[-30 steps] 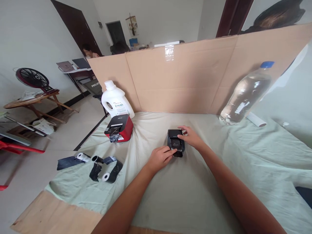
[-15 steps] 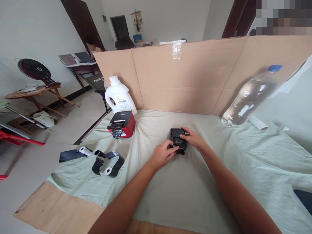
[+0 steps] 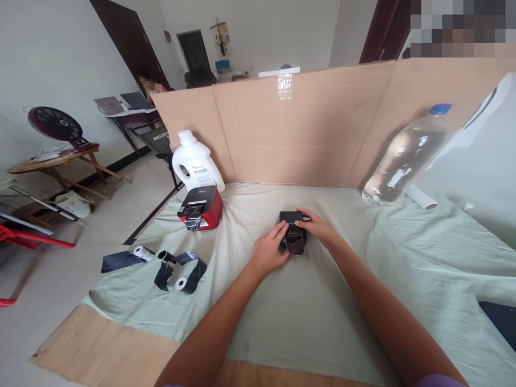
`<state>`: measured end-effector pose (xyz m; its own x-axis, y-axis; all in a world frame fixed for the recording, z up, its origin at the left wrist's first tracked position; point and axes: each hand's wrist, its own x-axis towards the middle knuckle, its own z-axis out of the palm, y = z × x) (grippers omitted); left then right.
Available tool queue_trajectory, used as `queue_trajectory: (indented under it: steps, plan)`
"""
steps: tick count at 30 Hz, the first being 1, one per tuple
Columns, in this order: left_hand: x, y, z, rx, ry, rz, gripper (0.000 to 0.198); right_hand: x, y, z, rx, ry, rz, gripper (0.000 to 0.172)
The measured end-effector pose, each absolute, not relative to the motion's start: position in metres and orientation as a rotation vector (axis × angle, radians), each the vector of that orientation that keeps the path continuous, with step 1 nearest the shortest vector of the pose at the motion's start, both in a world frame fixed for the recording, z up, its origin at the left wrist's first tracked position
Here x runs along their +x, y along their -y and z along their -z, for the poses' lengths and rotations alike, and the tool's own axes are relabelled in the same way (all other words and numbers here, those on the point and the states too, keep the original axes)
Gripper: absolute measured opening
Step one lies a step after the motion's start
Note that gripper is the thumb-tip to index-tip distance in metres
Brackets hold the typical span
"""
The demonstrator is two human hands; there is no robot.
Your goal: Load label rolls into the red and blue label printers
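Note:
A small black device point(image 3: 291, 217) with a dark screen lies on the pale green cloth point(image 3: 306, 301). A dark, glossy strip point(image 3: 295, 243) hangs from its near side. My left hand point(image 3: 271, 250) grips the device's left side, fingertips by the screen's lower left edge. On the right side my right hand point(image 3: 316, 226) holds it, one finger at the screen's right edge and another behind the top corner. To the left stands a red and black printer point(image 3: 201, 207) with a dark strip at its front. Several paper rolls point(image 3: 181, 283) with dark strips lie nearer me.
A cardboard panel point(image 3: 290, 134) stands behind the cloth. A white jug point(image 3: 195, 161) is behind the printer. At the right, a large clear bottle point(image 3: 407, 156) leans beside a white tube point(image 3: 421, 198). A person point(image 3: 155, 88) sits far left.
My left hand's fingers have moved up from the strip to the screen's lower left edge. More of the dark strip shows. The view has shifted slightly.

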<state>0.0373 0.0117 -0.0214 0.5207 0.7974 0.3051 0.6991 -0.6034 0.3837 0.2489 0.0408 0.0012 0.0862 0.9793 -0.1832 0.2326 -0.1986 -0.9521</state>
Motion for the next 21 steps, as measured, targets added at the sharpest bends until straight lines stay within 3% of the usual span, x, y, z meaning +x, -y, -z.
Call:
queue_trajectory:
  steps: [6,10,14,21]
  plan:
    - [0.0319,-0.0117,0.0241,2.546,-1.215,-0.734,0.078,0.2527,-0.0405,0.0014,-1.574,1.188,-1.207,0.072]
    - [0.0308,-0.0116,0.0222,2.528,-1.214,-0.695,0.085,0.2518,-0.0386,0.0012,-1.589,1.149,-1.198,0.066]
    - [0.0319,-0.0111,0.0202,2.52,-1.216,-0.671,0.079,0.2509,-0.0354,-0.0004,-1.595,1.126,-1.182,0.059]
    - [0.0317,-0.0115,0.0208,2.481,-1.202,-0.709,0.077,0.2523,-0.0331,0.0004,-1.588,1.177,-1.153,0.061]
